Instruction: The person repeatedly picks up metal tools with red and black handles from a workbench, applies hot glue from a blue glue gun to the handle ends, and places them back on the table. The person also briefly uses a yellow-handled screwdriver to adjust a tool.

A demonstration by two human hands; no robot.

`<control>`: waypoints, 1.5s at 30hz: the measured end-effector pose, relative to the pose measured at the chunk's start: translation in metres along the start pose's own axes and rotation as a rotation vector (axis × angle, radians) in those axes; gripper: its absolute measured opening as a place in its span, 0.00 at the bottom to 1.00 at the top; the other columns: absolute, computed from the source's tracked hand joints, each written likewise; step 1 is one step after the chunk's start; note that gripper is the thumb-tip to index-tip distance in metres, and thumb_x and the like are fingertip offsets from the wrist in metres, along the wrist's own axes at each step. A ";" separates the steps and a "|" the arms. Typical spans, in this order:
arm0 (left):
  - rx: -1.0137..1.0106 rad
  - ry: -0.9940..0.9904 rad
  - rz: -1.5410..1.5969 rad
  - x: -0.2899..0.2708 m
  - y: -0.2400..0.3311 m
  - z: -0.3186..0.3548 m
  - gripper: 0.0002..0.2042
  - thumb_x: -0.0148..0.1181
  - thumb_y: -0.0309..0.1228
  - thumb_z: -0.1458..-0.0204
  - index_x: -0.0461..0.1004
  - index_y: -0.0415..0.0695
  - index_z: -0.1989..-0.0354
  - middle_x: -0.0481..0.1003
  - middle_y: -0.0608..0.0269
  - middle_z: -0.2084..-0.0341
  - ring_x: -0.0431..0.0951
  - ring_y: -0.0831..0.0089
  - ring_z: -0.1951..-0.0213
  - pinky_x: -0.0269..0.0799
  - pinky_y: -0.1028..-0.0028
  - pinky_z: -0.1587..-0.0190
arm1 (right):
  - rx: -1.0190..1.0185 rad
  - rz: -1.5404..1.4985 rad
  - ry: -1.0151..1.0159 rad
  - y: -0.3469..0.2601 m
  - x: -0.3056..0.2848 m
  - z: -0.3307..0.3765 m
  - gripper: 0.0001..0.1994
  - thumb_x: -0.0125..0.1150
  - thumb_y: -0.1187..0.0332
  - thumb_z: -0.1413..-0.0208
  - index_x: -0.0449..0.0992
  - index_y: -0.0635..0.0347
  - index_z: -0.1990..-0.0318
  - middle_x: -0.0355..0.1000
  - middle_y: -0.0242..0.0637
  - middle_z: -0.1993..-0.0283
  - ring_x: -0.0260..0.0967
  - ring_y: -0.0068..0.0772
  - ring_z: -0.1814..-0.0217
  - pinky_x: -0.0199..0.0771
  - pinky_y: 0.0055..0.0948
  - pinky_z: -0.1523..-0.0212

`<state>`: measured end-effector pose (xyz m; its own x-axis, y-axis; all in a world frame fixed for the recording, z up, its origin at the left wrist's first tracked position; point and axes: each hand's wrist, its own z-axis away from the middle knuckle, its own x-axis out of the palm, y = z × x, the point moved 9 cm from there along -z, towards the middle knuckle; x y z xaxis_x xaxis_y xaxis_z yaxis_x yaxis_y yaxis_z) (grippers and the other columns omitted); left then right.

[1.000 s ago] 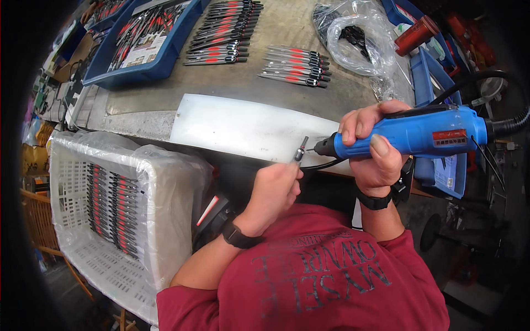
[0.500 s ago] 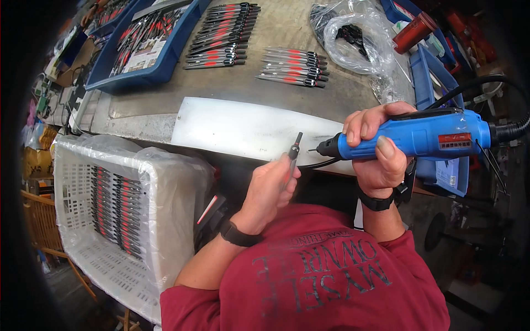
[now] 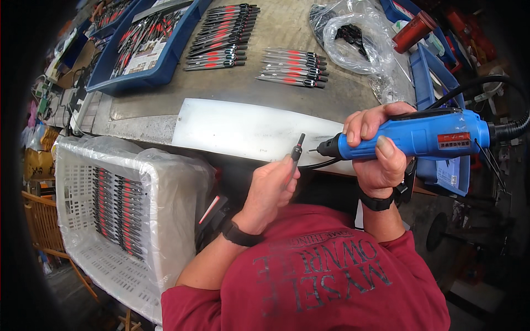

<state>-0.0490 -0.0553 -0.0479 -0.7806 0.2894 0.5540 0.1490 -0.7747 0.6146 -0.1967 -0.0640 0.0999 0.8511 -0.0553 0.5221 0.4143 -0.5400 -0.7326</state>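
Observation:
My left hand point(image 3: 269, 190) is closed around a slim grey, red and black pen-shaped piece point(image 3: 296, 152), its black end sticking up out of the fist. My right hand point(image 3: 381, 146) grips a blue electric screwdriver point(image 3: 422, 135), thumb on the near side and fingers over the top. The driver lies level, its thin bit point(image 3: 312, 150) pointing left, a short gap from the piece. Both hands are just over the near edge of a white board point(image 3: 226, 126) on the bench.
Rows of similar pieces point(image 3: 223, 36) and a smaller group point(image 3: 292, 67) lie beyond the board. A blue tray point(image 3: 160, 71) stands far left, a plastic-lined white crate point(image 3: 152, 182) near left. A clear bag point(image 3: 361, 60), a red cylinder point(image 3: 414, 32) and a black cable point(image 3: 475, 80) are right.
The piece in my left hand has turned slightly, its black end leaning a little further right toward the bit. My right hand and the driver have hardly moved.

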 end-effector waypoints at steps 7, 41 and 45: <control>0.018 0.027 -0.015 -0.001 0.000 0.000 0.15 0.46 0.39 0.42 0.68 0.42 0.75 0.63 0.70 0.87 0.53 0.85 0.88 0.46 0.84 0.86 | 0.000 0.013 -0.004 -0.001 0.000 0.000 0.25 0.60 0.74 0.57 0.59 0.57 0.50 0.64 0.39 0.70 0.64 0.34 0.71 0.66 0.32 0.68; 0.002 0.084 -0.143 -0.001 -0.003 0.000 0.10 0.46 0.33 0.42 0.67 0.41 0.72 0.65 0.70 0.86 0.60 0.84 0.88 0.54 0.84 0.88 | 0.092 0.032 0.029 0.022 0.006 -0.001 0.26 0.61 0.74 0.60 0.59 0.59 0.51 0.64 0.38 0.72 0.64 0.31 0.74 0.65 0.30 0.71; 0.010 0.093 -0.164 -0.001 -0.003 0.000 0.10 0.46 0.33 0.42 0.67 0.41 0.72 0.65 0.70 0.87 0.60 0.85 0.88 0.54 0.84 0.88 | 0.094 0.047 0.029 0.022 0.006 0.000 0.26 0.61 0.74 0.60 0.59 0.58 0.51 0.64 0.38 0.72 0.64 0.30 0.74 0.65 0.30 0.71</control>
<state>-0.0491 -0.0534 -0.0500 -0.8479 0.3574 0.3917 0.0211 -0.7154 0.6984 -0.1821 -0.0766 0.0868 0.8611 -0.1034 0.4978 0.4039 -0.4555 -0.7933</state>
